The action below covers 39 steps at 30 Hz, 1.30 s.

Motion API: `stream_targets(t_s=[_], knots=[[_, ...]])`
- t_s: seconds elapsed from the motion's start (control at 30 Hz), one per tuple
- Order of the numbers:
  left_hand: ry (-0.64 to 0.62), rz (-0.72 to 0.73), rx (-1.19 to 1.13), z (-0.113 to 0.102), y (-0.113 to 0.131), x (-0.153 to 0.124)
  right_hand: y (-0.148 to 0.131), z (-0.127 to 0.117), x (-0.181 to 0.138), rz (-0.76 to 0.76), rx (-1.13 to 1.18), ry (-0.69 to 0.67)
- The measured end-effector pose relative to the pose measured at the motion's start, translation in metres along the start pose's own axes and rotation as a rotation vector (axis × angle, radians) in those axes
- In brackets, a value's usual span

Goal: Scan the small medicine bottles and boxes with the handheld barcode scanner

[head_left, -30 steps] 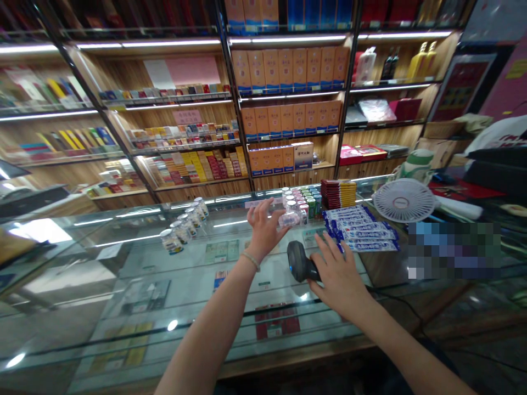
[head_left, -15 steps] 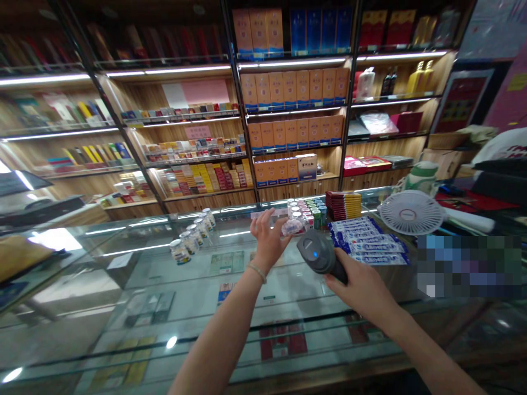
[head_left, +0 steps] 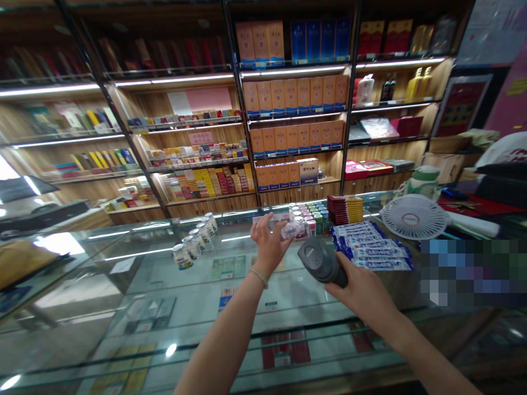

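Fingers [head_left: 263, 225] of the left hand [head_left: 269, 244] pinch a small clear jar [head_left: 290, 230]; the right hand [head_left: 364, 291] is wrapped tight around a handheld scanner [head_left: 321, 260].
Jar's up off the glass table [head_left: 123, 285], tipped sideways just beside the scanner's head, which angles up toward it, it seems to catch the label. More jars [head_left: 196, 237] stand in rows nearby, blue packs [head_left: 370, 246] on the right.

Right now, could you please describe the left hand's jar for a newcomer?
On the glass counter stands a cluster of small capped jars. Beside it, the left hand holds one clear jar off the glass, facing the barcode scanner, unlike its standing neighbours.
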<state>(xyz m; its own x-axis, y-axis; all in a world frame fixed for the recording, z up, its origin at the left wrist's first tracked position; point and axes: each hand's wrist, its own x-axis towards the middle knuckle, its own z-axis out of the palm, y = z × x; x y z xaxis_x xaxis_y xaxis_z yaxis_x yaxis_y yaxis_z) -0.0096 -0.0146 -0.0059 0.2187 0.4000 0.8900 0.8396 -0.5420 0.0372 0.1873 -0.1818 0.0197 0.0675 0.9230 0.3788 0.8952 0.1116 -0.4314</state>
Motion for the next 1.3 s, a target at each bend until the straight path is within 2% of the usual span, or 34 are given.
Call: stream_targets(t_s=[0.27, 0.43, 0.57, 1.03, 1.3], knots=[[-0.017, -0.014, -0.013, 0.002, -0.001, 0.000, 0.005, 0.006, 0.000, -0.137, -0.137, 0.032], [-0.028, -0.017, -0.005, 0.001, -0.001, 0.000, 0.014, 0.022, 0.002, -0.371, -0.211, 0.241], [-0.044, -0.025, -0.005, 0.000, 0.000, 0.000, 0.015, 0.031, 0.003, -0.410, -0.254, 0.302], [-0.036, -0.004, -0.001, 0.002, -0.001, 0.001, 0.016, 0.046, -0.003, -0.456, -0.308, 0.233], [-0.043, -0.007, -0.005, 0.002, 0.000, 0.000, 0.023, 0.039, -0.010, -0.565, -0.296, 0.086]])
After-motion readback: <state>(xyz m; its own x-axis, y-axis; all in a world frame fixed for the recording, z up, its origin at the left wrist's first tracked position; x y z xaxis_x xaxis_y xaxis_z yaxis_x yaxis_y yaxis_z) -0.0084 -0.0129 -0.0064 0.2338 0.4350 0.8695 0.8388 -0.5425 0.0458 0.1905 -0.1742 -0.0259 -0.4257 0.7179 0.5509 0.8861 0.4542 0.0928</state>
